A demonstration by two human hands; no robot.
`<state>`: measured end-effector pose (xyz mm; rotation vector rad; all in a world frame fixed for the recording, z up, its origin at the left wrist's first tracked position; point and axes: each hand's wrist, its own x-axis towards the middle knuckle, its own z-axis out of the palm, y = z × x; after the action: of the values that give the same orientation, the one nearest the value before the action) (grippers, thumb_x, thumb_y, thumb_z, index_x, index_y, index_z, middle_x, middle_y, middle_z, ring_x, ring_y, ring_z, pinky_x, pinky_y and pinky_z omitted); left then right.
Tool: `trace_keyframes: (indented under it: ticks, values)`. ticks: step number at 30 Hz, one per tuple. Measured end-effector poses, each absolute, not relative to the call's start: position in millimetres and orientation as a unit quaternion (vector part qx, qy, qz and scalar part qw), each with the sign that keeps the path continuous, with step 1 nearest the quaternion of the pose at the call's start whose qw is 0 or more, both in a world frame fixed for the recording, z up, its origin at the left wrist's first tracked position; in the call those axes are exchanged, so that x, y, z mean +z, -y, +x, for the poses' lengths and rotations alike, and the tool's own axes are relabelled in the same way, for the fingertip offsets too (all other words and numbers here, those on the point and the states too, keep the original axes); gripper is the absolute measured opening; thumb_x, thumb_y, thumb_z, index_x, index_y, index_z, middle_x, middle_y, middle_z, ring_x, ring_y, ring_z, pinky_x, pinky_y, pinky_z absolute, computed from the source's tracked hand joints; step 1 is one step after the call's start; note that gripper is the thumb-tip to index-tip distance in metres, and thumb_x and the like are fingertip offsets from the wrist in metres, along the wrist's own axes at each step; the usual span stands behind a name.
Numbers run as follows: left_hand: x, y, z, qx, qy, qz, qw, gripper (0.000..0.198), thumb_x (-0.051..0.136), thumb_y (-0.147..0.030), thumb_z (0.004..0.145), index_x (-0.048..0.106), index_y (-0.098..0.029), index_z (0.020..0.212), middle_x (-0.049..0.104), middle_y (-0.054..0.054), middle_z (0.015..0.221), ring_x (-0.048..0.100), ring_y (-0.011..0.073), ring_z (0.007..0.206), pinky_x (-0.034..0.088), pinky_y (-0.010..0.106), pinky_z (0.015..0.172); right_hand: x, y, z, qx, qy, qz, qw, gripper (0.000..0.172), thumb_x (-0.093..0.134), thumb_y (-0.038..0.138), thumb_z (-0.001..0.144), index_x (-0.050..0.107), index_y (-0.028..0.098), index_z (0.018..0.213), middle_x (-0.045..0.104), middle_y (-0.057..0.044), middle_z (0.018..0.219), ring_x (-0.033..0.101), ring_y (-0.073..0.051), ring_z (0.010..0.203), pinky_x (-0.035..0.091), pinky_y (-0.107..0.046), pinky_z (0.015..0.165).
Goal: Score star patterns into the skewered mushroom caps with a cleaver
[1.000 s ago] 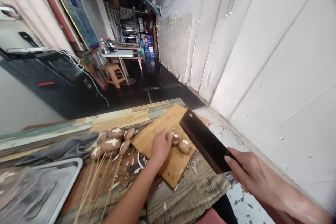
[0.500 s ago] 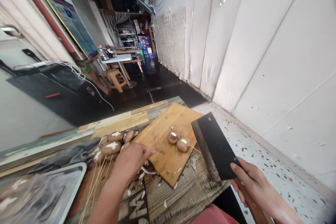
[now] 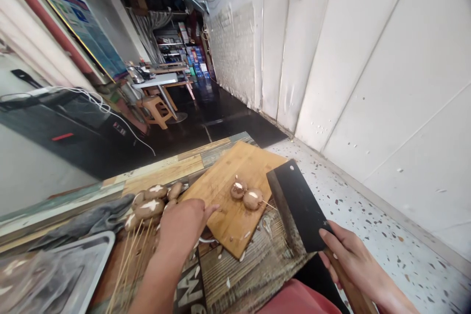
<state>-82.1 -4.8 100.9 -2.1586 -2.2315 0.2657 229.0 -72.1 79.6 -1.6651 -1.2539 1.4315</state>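
Note:
My right hand (image 3: 344, 245) is closed round the wooden handle of a cleaver (image 3: 296, 206), its broad dark blade standing up beside the right edge of a wooden cutting board (image 3: 217, 176). On the board lie two brown mushrooms, a farther mushroom (image 3: 238, 189) and a nearer mushroom (image 3: 253, 199), threaded on a thin skewer that points at the blade. At the board's left edge is my left hand (image 3: 184, 223), open, one digit stretched out over the wood; its other fingers are mostly hidden. Behind it sits a pile of mushrooms (image 3: 150, 208) with white cuts in their caps.
Several bamboo skewers (image 3: 127, 265) lie left of my left forearm. A metal tray (image 3: 103, 255) holds more mushrooms under clear plastic. A grey cloth (image 3: 88, 221) lies behind the tray. Mushroom scraps dot the table (image 3: 235, 274). A white wall (image 3: 368, 83) runs along the right.
The view has shifted slightly, so most things sit a little farther left. My left hand's outstretched digit has moved away from its other fingers. The cleaver stays in my right hand.

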Motion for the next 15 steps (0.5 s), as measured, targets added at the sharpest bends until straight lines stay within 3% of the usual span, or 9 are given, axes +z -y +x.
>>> trace_keyframes:
  ticks: [3, 5, 7, 9, 10, 12, 13, 15]
  values:
    - [99, -3, -72, 0.018, 0.638, -0.769, 0.041, 0.024, 0.046, -0.027, 0.089, 0.067, -0.017, 0.087, 0.069, 0.012, 0.090, 0.062, 0.0283, 0.092, 0.040, 0.038, 0.082, 77, 72, 229, 0.548, 0.478, -0.617, 0.301, 0.033, 0.048, 0.050, 0.087, 0.040, 0.024, 0.069, 0.051, 0.009, 0.047, 0.049, -0.011, 0.034, 0.040, -0.021, 0.035]
    - [100, -10, -60, -0.009, 0.603, -0.797, 0.031, 0.023, 0.045, -0.016, 0.087, 0.067, -0.018, 0.090, 0.069, 0.009, 0.087, 0.061, 0.0255, 0.091, 0.038, 0.037, 0.087, 75, 72, 230, 0.556, 0.481, -0.611, 0.293, 0.033, 0.047, 0.050, 0.088, 0.041, 0.024, 0.069, 0.051, 0.009, 0.048, 0.049, -0.011, 0.035, 0.042, -0.022, 0.035]
    - [99, -16, -47, -0.019, 0.606, -0.795, 0.024, 0.025, 0.043, -0.017, 0.087, 0.068, -0.019, 0.083, 0.067, 0.008, 0.077, 0.061, 0.0260, 0.087, 0.037, 0.042, 0.088, 75, 72, 230, 0.561, 0.487, -0.604, 0.288, 0.033, 0.046, 0.050, 0.089, 0.041, 0.024, 0.070, 0.051, 0.008, 0.049, 0.050, -0.011, 0.036, 0.043, -0.023, 0.036]
    - [96, -22, -38, -0.044, 0.603, -0.796, 0.020, 0.019, 0.050, -0.022, 0.085, 0.068, -0.022, 0.091, 0.068, 0.009, 0.089, 0.059, 0.0290, 0.095, 0.035, 0.048, 0.093, 75, 73, 231, 0.558, 0.495, -0.602, 0.286, 0.034, 0.045, 0.050, 0.089, 0.042, 0.023, 0.069, 0.050, 0.008, 0.048, 0.050, -0.011, 0.035, 0.043, -0.023, 0.036]
    - [93, -26, -35, -0.060, 0.582, -0.811, 0.007, 0.023, 0.057, -0.023, 0.082, 0.067, -0.024, 0.102, 0.066, 0.010, 0.104, 0.056, 0.0308, 0.106, 0.032, 0.050, 0.097, 76, 73, 231, 0.555, 0.495, -0.604, 0.287, 0.034, 0.045, 0.050, 0.090, 0.042, 0.023, 0.069, 0.050, 0.008, 0.047, 0.049, -0.011, 0.035, 0.043, -0.022, 0.036]
    - [84, -36, -34, -0.070, 0.525, -0.847, -0.047, 0.053, 0.067, -0.022, 0.074, 0.055, -0.030, 0.125, 0.055, 0.009, 0.131, 0.044, 0.0321, 0.125, 0.026, 0.051, 0.104, 79, 73, 230, 0.551, 0.489, -0.611, 0.290, 0.035, 0.045, 0.050, 0.090, 0.041, 0.023, 0.068, 0.049, 0.009, 0.045, 0.048, -0.010, 0.034, 0.042, -0.022, 0.036]
    - [79, -42, -35, -0.064, 0.496, -0.862, -0.085, 0.064, 0.069, -0.021, 0.071, 0.050, -0.031, 0.131, 0.051, 0.008, 0.137, 0.040, 0.0316, 0.130, 0.025, 0.050, 0.107, 80, 73, 230, 0.549, 0.487, -0.614, 0.290, 0.036, 0.044, 0.050, 0.090, 0.041, 0.023, 0.068, 0.049, 0.009, 0.044, 0.048, -0.010, 0.033, 0.041, -0.022, 0.036]
    - [69, -53, -38, -0.049, 0.467, -0.870, -0.152, 0.066, 0.071, -0.023, 0.070, 0.050, -0.030, 0.132, 0.052, 0.008, 0.136, 0.041, 0.0312, 0.130, 0.030, 0.047, 0.106, 82, 73, 230, 0.546, 0.486, -0.617, 0.290, 0.037, 0.042, 0.051, 0.091, 0.041, 0.023, 0.067, 0.049, 0.009, 0.044, 0.048, -0.010, 0.033, 0.041, -0.021, 0.036]
